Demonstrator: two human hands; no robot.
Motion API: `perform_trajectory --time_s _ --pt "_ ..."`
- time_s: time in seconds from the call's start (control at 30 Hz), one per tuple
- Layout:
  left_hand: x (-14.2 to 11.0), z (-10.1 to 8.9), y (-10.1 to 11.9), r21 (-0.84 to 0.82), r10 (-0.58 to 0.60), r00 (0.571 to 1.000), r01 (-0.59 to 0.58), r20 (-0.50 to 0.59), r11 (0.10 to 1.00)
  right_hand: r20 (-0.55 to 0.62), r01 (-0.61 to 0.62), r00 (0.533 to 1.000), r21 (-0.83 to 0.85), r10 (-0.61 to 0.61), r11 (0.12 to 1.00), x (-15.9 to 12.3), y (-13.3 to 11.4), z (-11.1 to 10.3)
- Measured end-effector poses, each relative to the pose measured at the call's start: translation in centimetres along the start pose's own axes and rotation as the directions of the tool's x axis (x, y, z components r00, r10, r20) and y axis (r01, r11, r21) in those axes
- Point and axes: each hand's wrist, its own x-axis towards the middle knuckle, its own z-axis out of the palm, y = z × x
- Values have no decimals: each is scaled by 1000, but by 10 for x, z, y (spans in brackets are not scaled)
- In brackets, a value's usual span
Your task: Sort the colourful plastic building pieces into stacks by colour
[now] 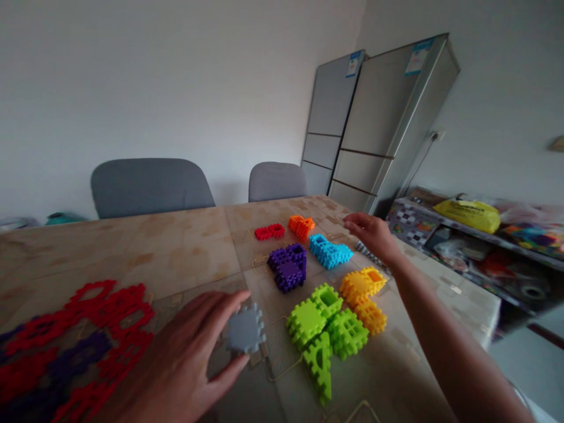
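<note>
Between the thumb and fingers of my left hand (194, 346) is a grey square building tile (245, 330) with toothed edges, close above the table. My right hand (372, 235) reaches over the far right side, its fingers stretched to the left with nothing visible in them. Just below it lies a row of grey tiles (372, 256), partly hidden by the wrist. Grouped by colour nearby are light blue tiles (329, 251), yellow tiles (361, 288), green tiles (326, 323), purple tiles (288, 267), orange tiles (301, 227) and red tiles (269, 231).
Loose red and purple tiles (108, 314) spread across the left of the table (185, 247). Two grey chairs (152, 185) stand behind it. Beyond is a tall fridge (374, 117); at right, a shelf holds a yellow bag (469, 216).
</note>
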Motion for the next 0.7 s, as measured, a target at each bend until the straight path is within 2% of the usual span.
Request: perform_trajectory --time_s 0.1,0.13,0.17,0.23,0.33,0.4,0.5,0.6,0.7 --pt "34 0 19 12 17 997 -16 -74 1000 133 188 967 203 -218 961 -47 -63 12" --pt "41 1 24 9 19 996 -18 -90 1000 188 238 928 364 -321 900 -64 -81 17" --pt "45 3 27 7 19 995 -18 -102 1000 221 227 901 493 -374 840 -80 -96 23" --pt "49 6 32 15 26 991 -24 -128 1000 225 193 889 606 -399 772 -103 -116 32" --pt "50 8 35 33 40 988 -35 -149 999 201 159 908 644 -366 749 -114 -123 41" --pt "48 6 35 29 46 988 -42 -144 999 206 139 915 645 -346 752 -107 -115 41" --pt "41 2 30 -4 28 993 -29 -116 1000 214 122 930 586 -298 801 -78 -85 35" --pt "22 -3 17 -29 -12 996 10 -91 1000 143 102 970 493 -196 864 -40 -36 23" --pt "-9 -6 -5 -9 -58 997 57 -46 998 64 26 997 379 -54 925 -8 22 11"
